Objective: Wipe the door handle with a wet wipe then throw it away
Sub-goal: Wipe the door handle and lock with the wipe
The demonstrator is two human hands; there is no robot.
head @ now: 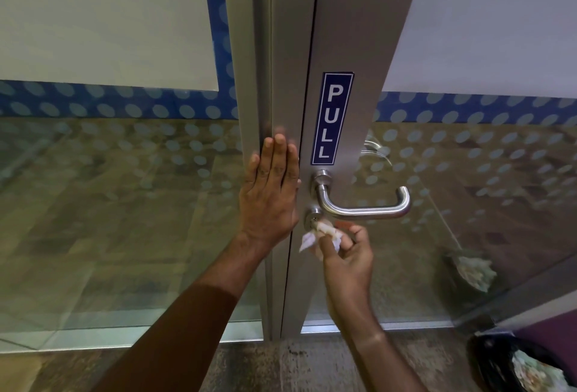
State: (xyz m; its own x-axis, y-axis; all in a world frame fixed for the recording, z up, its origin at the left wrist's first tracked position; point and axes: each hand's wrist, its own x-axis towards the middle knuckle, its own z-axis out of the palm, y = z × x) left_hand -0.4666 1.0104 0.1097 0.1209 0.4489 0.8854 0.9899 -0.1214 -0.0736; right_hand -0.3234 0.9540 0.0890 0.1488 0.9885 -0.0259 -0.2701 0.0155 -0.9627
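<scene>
- Centrally, handle (368, 204): steel lever on the grey door (352, 48), below a blue PULL sign (331, 118).
- Wipe (315, 235): crumpled, pinched in right hand (346, 254), touching the lock (314, 218) under the handle.
- Left hand (271, 191): flat, fingers spread, on the frame (249, 63).
- Bin (518, 366): black-lined, lower right.

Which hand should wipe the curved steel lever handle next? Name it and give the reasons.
Right hand: it pinches the crumpled white wet wipe just below the steel lever handle. The left hand lies flat on the grey door frame, empty.
</scene>
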